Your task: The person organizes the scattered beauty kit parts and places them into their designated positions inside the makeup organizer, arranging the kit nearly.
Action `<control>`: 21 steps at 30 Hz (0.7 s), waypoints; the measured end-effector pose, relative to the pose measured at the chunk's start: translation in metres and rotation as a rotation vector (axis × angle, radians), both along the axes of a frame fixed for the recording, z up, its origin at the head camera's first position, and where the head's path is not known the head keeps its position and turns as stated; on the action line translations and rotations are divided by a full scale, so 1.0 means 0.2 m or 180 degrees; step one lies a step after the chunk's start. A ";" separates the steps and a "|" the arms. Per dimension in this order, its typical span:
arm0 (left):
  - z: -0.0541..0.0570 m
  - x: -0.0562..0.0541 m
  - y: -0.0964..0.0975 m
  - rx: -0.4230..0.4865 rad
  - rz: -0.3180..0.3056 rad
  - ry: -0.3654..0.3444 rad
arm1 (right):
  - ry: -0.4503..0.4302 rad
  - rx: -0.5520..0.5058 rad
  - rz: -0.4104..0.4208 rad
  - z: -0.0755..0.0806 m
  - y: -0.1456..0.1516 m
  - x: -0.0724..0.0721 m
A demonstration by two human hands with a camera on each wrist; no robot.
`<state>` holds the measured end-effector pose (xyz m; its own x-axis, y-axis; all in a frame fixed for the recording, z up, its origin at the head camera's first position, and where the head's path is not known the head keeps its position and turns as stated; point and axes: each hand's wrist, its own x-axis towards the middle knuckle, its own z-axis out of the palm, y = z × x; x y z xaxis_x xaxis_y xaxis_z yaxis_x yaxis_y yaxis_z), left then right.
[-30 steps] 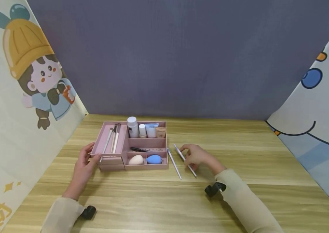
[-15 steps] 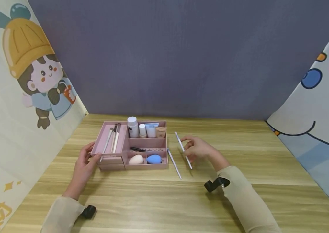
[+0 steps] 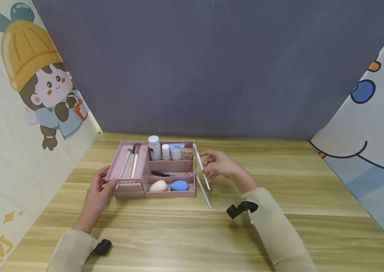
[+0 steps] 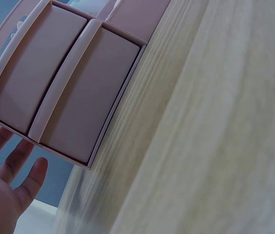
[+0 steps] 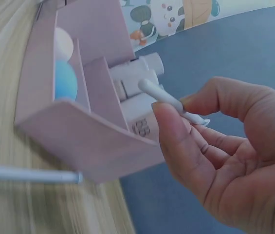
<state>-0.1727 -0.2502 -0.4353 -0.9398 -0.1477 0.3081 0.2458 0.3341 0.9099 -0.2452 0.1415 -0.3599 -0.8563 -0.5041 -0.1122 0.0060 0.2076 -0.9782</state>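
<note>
A pink organizer box (image 3: 169, 195) stands on the wooden table. My left hand (image 3: 97, 192) rests against its left front corner; in the left wrist view the fingers (image 4: 34, 179) lie relaxed and spread beside the drawers (image 4: 88, 92). Beyond the box's right side, my right hand (image 3: 224, 165) pinches a slim white pen-like stick (image 5: 160, 93) between thumb and fingers. That stick slants close along the box's right wall. A second slim white stick (image 3: 203, 192) lies on the table just below it, one end at the box.
The box's left tray holds several makeup brushes (image 3: 134, 160). Its right compartments hold a white bottle (image 3: 155, 149), tubes (image 3: 176, 152), a black pen (image 3: 160, 174), a cream sponge (image 3: 159, 186) and a blue sponge (image 3: 179, 185). A grey panel (image 3: 192, 68) stands behind.
My right hand has lifted the white stick off the table and carried it left and away from me, up to the box's right side. The left hand has stayed at the box.
</note>
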 end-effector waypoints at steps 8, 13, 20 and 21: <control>0.00 0.00 0.00 -0.0033 -0.0047 0.0028 | -0.0025 -0.0130 0.0027 0.03 -0.12 -0.03; -0.01 0.00 -0.01 -0.0010 -0.0052 0.0080 | -0.0040 -0.0184 0.0063 0.04 -0.21 -0.05; -0.01 0.00 0.00 0.0015 -0.0029 0.0079 | -0.0117 -0.0375 0.0046 0.02 -0.34 -0.07; -0.01 0.00 0.00 0.0011 -0.0029 0.0079 | -0.0139 -0.0412 0.0043 0.01 -0.36 -0.08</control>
<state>-0.1734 -0.2511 -0.4365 -0.9332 -0.1404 0.3308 0.2712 0.3287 0.9047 -0.2602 0.0688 -0.3570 -0.8450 -0.5283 -0.0826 0.0473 0.0801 -0.9957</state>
